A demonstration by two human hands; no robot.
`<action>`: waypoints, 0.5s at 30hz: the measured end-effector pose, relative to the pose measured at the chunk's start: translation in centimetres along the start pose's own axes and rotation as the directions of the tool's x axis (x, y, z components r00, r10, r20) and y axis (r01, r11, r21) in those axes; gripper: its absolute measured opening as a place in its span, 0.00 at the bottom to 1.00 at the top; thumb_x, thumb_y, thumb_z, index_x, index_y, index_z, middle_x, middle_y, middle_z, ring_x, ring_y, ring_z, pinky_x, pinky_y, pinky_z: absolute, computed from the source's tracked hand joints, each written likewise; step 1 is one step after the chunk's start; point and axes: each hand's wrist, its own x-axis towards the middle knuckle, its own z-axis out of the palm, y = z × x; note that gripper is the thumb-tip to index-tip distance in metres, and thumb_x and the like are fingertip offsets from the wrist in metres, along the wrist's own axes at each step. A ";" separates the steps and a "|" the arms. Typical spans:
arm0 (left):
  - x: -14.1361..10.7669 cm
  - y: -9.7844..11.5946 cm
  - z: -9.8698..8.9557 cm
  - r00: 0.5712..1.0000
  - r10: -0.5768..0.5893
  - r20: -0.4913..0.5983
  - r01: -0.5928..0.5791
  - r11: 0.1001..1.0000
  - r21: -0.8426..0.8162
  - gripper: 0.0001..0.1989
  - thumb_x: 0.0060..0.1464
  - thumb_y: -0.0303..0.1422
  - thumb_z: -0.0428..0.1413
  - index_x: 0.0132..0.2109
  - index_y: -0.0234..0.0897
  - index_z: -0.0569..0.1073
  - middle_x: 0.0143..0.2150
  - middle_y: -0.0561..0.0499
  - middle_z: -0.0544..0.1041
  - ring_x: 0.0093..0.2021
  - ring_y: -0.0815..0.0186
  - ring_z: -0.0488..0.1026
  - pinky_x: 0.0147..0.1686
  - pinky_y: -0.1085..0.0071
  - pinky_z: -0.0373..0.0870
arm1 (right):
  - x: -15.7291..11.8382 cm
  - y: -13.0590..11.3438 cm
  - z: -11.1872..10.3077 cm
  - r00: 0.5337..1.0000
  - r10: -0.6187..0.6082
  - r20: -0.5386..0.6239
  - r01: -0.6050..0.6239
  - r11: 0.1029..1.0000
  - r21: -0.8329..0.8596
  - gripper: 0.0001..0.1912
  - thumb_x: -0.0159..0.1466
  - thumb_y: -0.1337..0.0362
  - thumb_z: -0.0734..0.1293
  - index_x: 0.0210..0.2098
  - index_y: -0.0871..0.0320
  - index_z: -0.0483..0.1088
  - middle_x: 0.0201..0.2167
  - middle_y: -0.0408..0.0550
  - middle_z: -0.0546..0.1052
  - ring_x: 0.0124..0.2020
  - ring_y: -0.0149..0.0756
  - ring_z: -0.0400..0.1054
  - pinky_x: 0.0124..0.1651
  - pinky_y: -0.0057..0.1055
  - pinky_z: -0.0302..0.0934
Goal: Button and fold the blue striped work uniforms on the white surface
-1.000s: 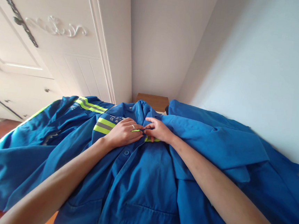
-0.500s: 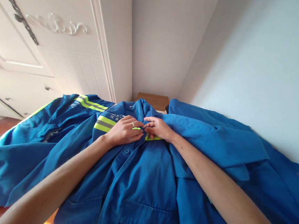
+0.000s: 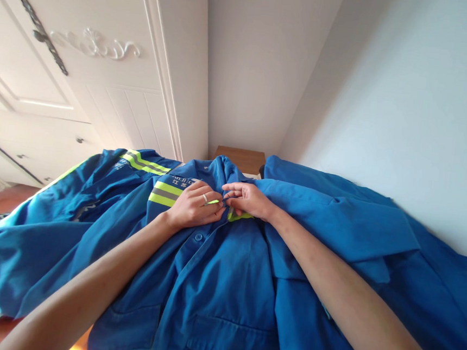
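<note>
A blue jacket with yellow-green and grey reflective bands lies spread out in front of me. My left hand, with a ring on one finger, pinches the front edge of the jacket at chest height. Touching its fingertips from the right, my right hand grips the same edge, thumb and forefinger close together. Whatever fastener lies between the fingertips is hidden. Below my left hand a round blue button shows on the jacket front.
More blue clothing with a reflective band lies at left, and another blue garment at right. Behind stand a white cabinet, a small wooden surface and a pale wall.
The view has shifted slightly, so the cabinet and left clothing appear a little further right. Both hands stay at the same spot on the jacket, with only small finger movements.
</note>
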 end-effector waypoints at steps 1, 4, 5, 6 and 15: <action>-0.1 0.0 0.0 1.000 0.003 -0.018 -0.003 1.000 0.008 0.04 0.57 0.31 0.57 0.33 0.41 0.74 0.35 0.53 0.80 0.32 0.68 0.73 0.36 0.65 0.66 | 0.0 -0.1 0.0 1.000 -0.009 -0.011 0.009 1.000 -0.011 0.24 0.57 0.69 0.72 0.53 0.63 0.68 0.43 0.52 0.77 0.17 0.19 0.65 0.21 0.20 0.64; -0.3 0.0 0.0 0.999 -0.019 -0.049 0.019 1.000 0.004 0.02 0.57 0.30 0.58 0.35 0.42 0.74 0.35 0.54 0.80 0.32 0.68 0.73 0.36 0.65 0.66 | -0.1 -0.5 0.2 0.997 -0.051 -0.051 0.050 0.998 -0.035 0.24 0.56 0.69 0.72 0.52 0.62 0.68 0.41 0.50 0.78 0.16 0.18 0.63 0.20 0.20 0.63; -0.3 0.0 -0.1 0.998 -0.033 -0.054 0.032 0.999 -0.004 0.02 0.57 0.30 0.58 0.35 0.42 0.74 0.35 0.54 0.80 0.32 0.68 0.73 0.37 0.65 0.66 | -0.1 -0.6 0.2 0.996 -0.065 -0.067 0.063 0.997 -0.039 0.25 0.56 0.69 0.72 0.52 0.61 0.68 0.40 0.49 0.78 0.16 0.18 0.63 0.19 0.20 0.63; -0.4 0.0 -0.1 0.997 -0.044 -0.060 0.044 0.999 -0.010 0.01 0.57 0.31 0.58 0.36 0.43 0.74 0.36 0.54 0.80 0.32 0.68 0.73 0.37 0.65 0.66 | -0.1 -0.6 0.3 0.994 -0.075 -0.083 0.072 0.997 -0.042 0.25 0.55 0.68 0.72 0.52 0.61 0.68 0.38 0.48 0.78 0.17 0.19 0.63 0.19 0.19 0.62; -0.3 -0.2 0.3 0.968 -0.250 0.037 0.252 0.956 -0.152 0.10 0.59 0.37 0.57 0.45 0.39 0.75 0.39 0.48 0.81 0.38 0.64 0.76 0.44 0.63 0.67 | -0.6 -0.5 0.7 0.977 -0.134 -0.163 0.123 0.989 -0.079 0.18 0.55 0.70 0.70 0.46 0.60 0.72 0.36 0.47 0.78 0.25 0.27 0.70 0.20 0.18 0.63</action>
